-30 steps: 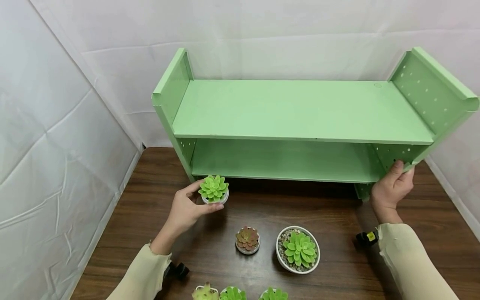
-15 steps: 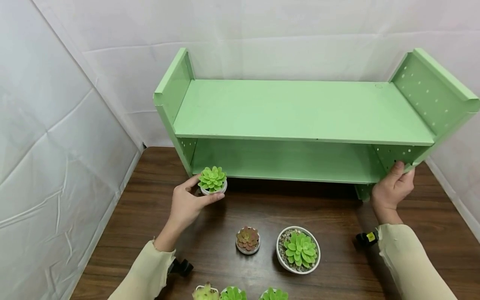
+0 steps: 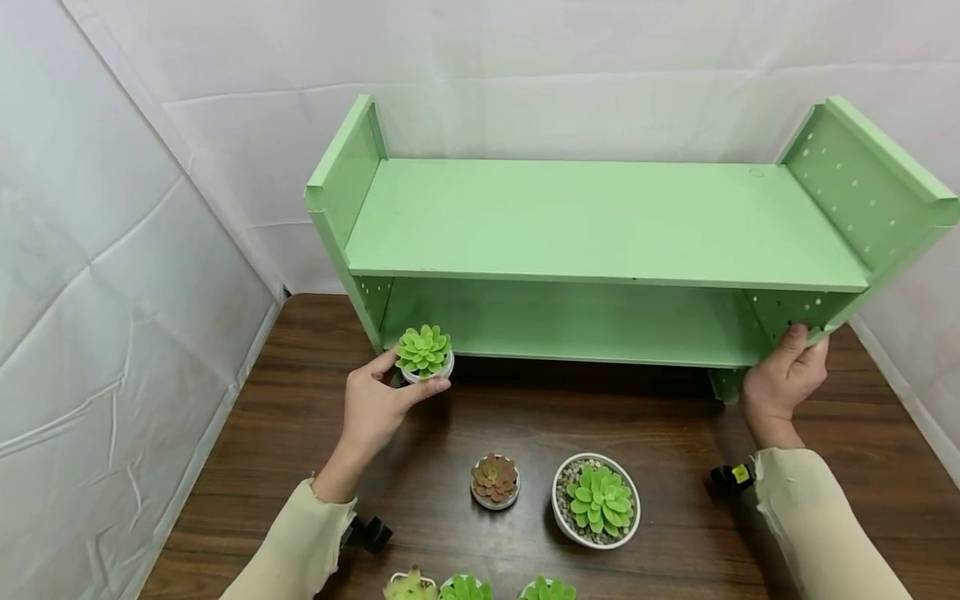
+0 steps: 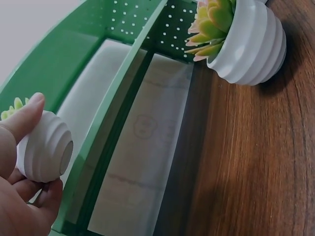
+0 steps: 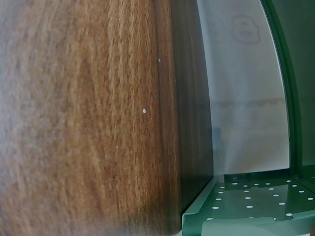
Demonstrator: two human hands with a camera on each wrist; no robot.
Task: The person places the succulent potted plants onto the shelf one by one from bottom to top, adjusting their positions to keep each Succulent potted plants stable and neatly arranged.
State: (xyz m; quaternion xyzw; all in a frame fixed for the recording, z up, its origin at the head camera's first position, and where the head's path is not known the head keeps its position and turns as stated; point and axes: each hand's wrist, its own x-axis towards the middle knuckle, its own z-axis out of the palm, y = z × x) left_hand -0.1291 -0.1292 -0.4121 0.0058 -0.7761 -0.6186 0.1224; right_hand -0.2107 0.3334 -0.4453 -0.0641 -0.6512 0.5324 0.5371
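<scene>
My left hand [image 3: 372, 407] holds a small green succulent [image 3: 423, 350] in a white ribbed pot [image 4: 45, 147], with fingers and thumb round the pot. It is held at the left end of the green shelf [image 3: 600, 217], by the lower board's front edge [image 3: 570, 359]; whether it touches the board I cannot tell. My right hand [image 3: 783, 379] grips the front edge of the shelf's right side panel [image 3: 870, 183], thumb inside. In the right wrist view that hand hardly shows; the perforated panel [image 5: 256, 201] lies at the bottom.
On the wooden table [image 3: 645, 417] stand a reddish-brown succulent [image 3: 495, 480] and a larger green succulent [image 3: 600, 500] in a round white pot. Several more succulents [image 3: 467, 588] line the near edge of view. A white sheet [image 3: 562, 117] hangs behind the shelf.
My left hand has moved the potted succulent slightly forward, up to the lower board's left front edge. The right hand has kept its grip on the side panel.
</scene>
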